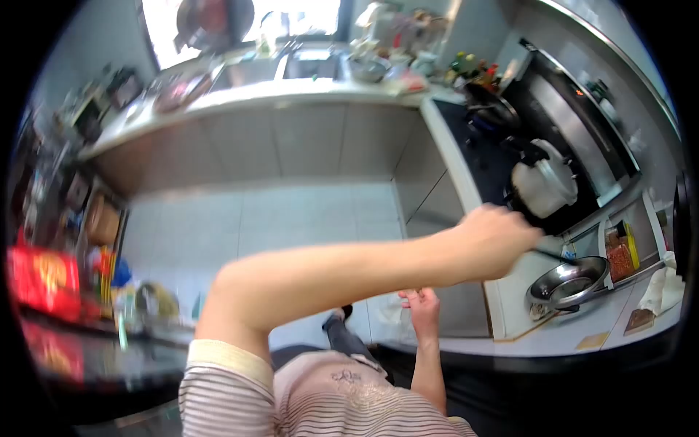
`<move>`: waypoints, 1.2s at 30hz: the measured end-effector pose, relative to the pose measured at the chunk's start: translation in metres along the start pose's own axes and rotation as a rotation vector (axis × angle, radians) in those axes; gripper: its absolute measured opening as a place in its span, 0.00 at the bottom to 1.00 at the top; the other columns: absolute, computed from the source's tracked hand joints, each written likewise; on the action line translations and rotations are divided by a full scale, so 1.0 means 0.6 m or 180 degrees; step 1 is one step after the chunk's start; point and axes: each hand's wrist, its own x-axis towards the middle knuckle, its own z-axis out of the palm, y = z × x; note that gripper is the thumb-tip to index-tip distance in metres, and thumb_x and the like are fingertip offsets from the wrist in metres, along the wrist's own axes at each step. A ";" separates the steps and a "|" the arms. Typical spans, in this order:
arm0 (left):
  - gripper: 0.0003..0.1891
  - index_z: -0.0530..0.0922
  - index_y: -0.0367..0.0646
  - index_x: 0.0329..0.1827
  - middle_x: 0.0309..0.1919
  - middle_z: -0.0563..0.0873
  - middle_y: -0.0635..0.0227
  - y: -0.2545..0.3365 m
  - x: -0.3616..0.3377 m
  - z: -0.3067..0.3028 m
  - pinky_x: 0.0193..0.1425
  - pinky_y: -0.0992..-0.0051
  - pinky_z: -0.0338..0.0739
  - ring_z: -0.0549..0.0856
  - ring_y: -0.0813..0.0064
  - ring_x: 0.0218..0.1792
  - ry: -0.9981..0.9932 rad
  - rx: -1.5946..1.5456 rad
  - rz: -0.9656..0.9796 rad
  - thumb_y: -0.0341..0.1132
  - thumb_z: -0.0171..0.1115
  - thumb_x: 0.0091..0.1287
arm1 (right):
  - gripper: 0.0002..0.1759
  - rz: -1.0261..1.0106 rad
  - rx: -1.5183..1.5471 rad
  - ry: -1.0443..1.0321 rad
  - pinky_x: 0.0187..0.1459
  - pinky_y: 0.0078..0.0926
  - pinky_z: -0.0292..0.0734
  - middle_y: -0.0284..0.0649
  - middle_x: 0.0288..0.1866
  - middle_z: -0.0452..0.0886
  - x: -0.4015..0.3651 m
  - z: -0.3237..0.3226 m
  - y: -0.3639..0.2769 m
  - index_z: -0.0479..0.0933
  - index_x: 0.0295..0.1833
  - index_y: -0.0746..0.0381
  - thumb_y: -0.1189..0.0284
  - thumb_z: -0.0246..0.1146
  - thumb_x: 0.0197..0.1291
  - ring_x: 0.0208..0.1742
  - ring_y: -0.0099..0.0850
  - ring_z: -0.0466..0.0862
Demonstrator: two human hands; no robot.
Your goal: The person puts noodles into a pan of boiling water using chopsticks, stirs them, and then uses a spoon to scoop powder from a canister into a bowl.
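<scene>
Striped sleeve (222,386) lay nearest — I saw the left hand (502,242) clenched on a dark handle (555,256) reaching the metal pan (568,284) on the bench (535,333); whether the half-curled right hand (424,315) held anything, I couldn't tell.

- At the right, you have a glossy, smooth metal pan (571,285); the thin dark handle (555,255) beside it is too blurred to tell its material.
- At the upper right, your pale pot (540,188) looks metallic, on a smooth black cooktop (453,124).
- Along the top, your pale worktop (313,92) shines, with a metal sink (247,74).
- At centre, your floor (306,215) is smooth tile.
- At bottom centre, you wear a striped cloth shirt (357,404).
- At far left, your red packet (45,280) looks like glossy plastic.
</scene>
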 end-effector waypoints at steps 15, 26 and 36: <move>0.16 0.82 0.43 0.41 0.25 0.81 0.68 -0.413 0.108 0.011 0.34 0.76 0.72 0.77 0.78 0.27 -0.1824 -0.2344 -0.1540 0.46 0.55 0.67 | 0.05 -0.0881 0.0875 0.0435 0.32 0.18 0.68 0.33 0.30 0.75 0.341 -0.011 -0.210 0.79 0.33 0.64 0.76 0.58 0.55 0.29 0.21 0.73; 0.14 0.77 0.44 0.52 0.34 0.86 0.63 -0.697 0.293 -0.013 0.39 0.73 0.77 0.83 0.71 0.31 -0.1587 -0.2265 -0.0963 0.39 0.55 0.67 | 0.10 -0.0699 0.0733 0.1343 0.27 0.19 0.68 0.36 0.24 0.74 0.635 0.028 -0.236 0.73 0.32 0.65 0.71 0.52 0.61 0.23 0.22 0.72; 0.15 0.74 0.40 0.55 0.33 0.83 0.68 -1.130 0.436 -0.090 0.35 0.80 0.75 0.81 0.81 0.30 0.0668 -0.2294 -0.2640 0.27 0.48 0.66 | 0.08 -0.0863 -0.0922 0.1719 0.34 0.23 0.70 0.37 0.30 0.74 0.904 0.058 -0.284 0.72 0.31 0.64 0.72 0.54 0.61 0.30 0.25 0.74</move>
